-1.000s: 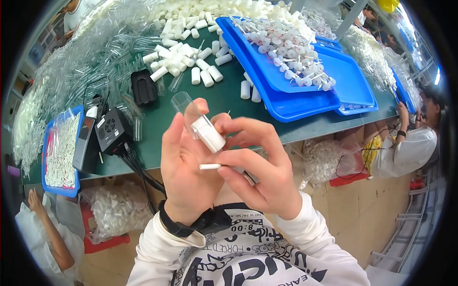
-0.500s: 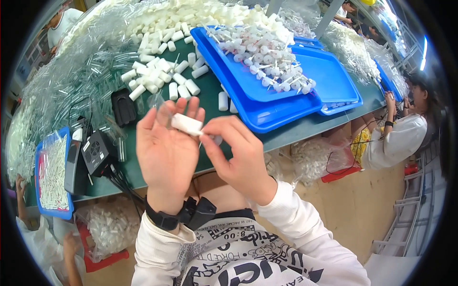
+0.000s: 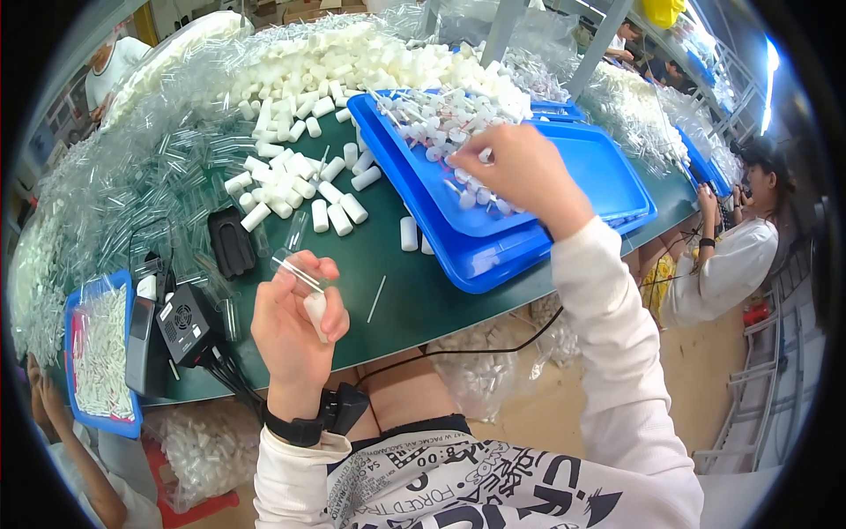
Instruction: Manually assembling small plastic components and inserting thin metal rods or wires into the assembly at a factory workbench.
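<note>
My left hand [image 3: 295,326] is closed loosely above the table's near edge. It holds a white cylinder [image 3: 315,312] against the palm, and a thin white rod [image 3: 298,275] sticks out between the fingers. A clear tube [image 3: 296,231] is just beyond the fingertips. Over the upper blue tray [image 3: 476,222], my right hand [image 3: 524,172] has its thumb and forefinger pinched at the pile of white disc-headed stems [image 3: 419,119]. What the fingertips grip, if anything, is hidden among the pieces.
Loose white cylinders [image 3: 284,185] lie left of the trays, with clear tubes [image 3: 115,185] heaped further left. A black case [image 3: 231,242], a black box with cables [image 3: 187,324] and a tray of white rods [image 3: 99,353] stand nearby. Co-workers sit at both sides.
My right hand has left the cylinder and moved right and up to the disc-headed pieces in the tray. My left hand has curled from open palm around the cylinder and moved slightly nearer.
</note>
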A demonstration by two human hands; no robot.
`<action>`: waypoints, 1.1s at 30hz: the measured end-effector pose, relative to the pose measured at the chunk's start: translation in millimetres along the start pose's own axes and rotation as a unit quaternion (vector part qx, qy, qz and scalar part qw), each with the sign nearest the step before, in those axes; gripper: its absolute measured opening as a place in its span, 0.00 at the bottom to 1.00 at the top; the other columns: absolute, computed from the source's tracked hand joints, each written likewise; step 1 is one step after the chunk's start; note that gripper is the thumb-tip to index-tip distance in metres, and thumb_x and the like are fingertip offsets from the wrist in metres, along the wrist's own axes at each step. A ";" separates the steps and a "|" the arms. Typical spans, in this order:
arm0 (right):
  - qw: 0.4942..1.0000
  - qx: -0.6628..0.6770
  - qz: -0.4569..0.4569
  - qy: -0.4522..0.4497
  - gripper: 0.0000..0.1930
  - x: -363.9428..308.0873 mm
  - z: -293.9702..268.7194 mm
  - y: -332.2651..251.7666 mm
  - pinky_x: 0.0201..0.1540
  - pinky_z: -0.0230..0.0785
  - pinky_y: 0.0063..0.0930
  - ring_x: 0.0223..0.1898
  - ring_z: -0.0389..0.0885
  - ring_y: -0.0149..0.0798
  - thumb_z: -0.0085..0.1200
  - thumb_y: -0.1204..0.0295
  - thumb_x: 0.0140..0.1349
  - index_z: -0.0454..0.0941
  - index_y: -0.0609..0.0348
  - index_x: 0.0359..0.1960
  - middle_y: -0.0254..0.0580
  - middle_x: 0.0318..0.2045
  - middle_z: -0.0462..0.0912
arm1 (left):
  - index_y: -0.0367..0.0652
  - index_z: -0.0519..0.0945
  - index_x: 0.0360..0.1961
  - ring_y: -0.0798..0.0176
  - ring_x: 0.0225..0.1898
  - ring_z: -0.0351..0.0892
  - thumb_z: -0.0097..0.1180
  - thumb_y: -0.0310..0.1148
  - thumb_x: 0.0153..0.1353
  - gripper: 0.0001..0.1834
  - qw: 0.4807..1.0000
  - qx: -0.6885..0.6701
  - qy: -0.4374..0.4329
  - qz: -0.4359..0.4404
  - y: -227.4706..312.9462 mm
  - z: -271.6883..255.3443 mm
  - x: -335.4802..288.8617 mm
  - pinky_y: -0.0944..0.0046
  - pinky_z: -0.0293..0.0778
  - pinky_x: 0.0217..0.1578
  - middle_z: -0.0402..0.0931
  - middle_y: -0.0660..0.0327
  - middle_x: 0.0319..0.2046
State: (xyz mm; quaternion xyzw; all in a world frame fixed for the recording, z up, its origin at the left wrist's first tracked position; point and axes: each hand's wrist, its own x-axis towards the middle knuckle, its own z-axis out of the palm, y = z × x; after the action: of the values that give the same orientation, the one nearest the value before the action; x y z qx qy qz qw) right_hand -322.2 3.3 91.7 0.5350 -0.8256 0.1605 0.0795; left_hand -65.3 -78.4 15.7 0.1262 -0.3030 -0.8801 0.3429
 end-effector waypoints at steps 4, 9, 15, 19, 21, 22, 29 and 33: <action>0.998 0.000 -0.040 0.057 0.13 48.5 4.9 17.2 0.34 0.71 0.34 0.30 0.80 0.45 0.56 0.60 0.51 0.82 0.52 0.34 0.43 0.25 0.81 | 0.45 0.66 0.43 0.66 0.18 0.64 0.40 0.31 0.56 0.12 0.999 0.014 -0.030 0.019 -2.5 -10.1 1.5 0.68 0.60 0.19 0.67 0.58 0.31; 0.978 -0.162 -0.115 0.070 0.16 82.2 39.9 -2.9 0.38 0.72 0.35 0.35 0.80 0.46 0.60 0.56 0.44 0.82 0.52 0.31 0.42 0.29 0.82 | 0.48 0.59 0.49 0.64 0.31 0.66 0.42 0.20 0.47 0.25 0.999 0.025 -0.036 0.019 -7.3 -1.1 -6.0 0.66 0.65 0.31 0.64 0.58 0.37; 0.996 -0.060 -0.049 -0.051 0.14 89.1 35.5 -17.3 0.39 0.72 0.37 0.36 0.81 0.46 0.59 0.60 0.44 0.81 0.55 0.30 0.45 0.29 0.82 | 0.48 0.57 0.51 0.61 0.42 0.67 0.40 0.09 0.42 0.33 1.000 0.004 0.006 0.003 -6.5 -5.3 -19.5 0.56 0.67 0.48 0.63 0.57 0.42; 0.998 -0.035 -0.040 -0.039 0.12 84.7 44.6 4.0 0.39 0.72 0.40 0.35 0.81 0.48 0.55 0.63 0.48 0.80 0.57 0.30 0.48 0.29 0.82 | 0.47 0.59 0.50 0.55 0.49 0.69 0.45 0.09 0.49 0.29 1.000 -0.009 0.027 -0.004 -4.6 3.4 -21.6 0.52 0.65 0.54 0.64 0.56 0.44; 0.997 -0.030 -0.068 0.026 0.12 78.6 43.4 2.5 0.37 0.71 0.42 0.34 0.80 0.49 0.52 0.64 0.51 0.79 0.58 0.31 0.49 0.29 0.82 | 0.44 0.63 0.46 0.52 0.51 0.71 0.51 0.12 0.54 0.21 0.999 -0.008 0.033 0.031 -1.9 5.4 -24.5 0.56 0.68 0.53 0.68 0.57 0.42; 0.991 -0.030 -0.091 0.096 0.11 74.9 40.4 4.1 0.36 0.70 0.43 0.32 0.80 0.50 0.50 0.65 0.54 0.78 0.59 0.32 0.49 0.29 0.82 | 0.44 0.63 0.46 0.52 0.51 0.71 0.51 0.12 0.54 0.21 0.999 -0.007 0.036 0.030 -1.8 9.2 -28.0 0.56 0.68 0.53 0.68 0.57 0.42; 0.919 0.353 -0.153 0.087 0.05 -57.7 -27.8 -92.4 0.20 0.62 0.22 0.18 0.70 0.29 0.53 0.72 0.57 0.75 0.60 0.31 0.36 0.19 0.74 | 0.42 0.67 0.46 0.54 0.51 0.72 0.52 0.22 0.59 0.15 0.990 -0.015 -0.027 0.140 7.4 10.9 -56.4 0.60 0.72 0.51 0.69 0.55 0.47; 0.902 0.390 -0.159 0.097 0.06 -108.0 -15.1 -103.2 0.17 0.60 0.17 0.18 0.69 0.24 0.64 0.77 0.47 0.81 0.56 0.29 0.32 0.23 0.74 | 0.47 0.64 0.38 0.52 0.52 0.72 0.54 0.16 0.54 0.17 0.992 -0.067 0.020 0.107 4.0 27.8 -59.9 0.57 0.73 0.49 0.67 0.61 0.40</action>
State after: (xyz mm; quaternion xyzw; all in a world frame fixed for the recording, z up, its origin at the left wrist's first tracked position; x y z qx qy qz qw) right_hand -184.2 62.4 91.6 0.6292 -0.5896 0.5055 -0.0314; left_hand -31.2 -27.5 40.8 0.0876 -0.2485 -0.8541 0.4485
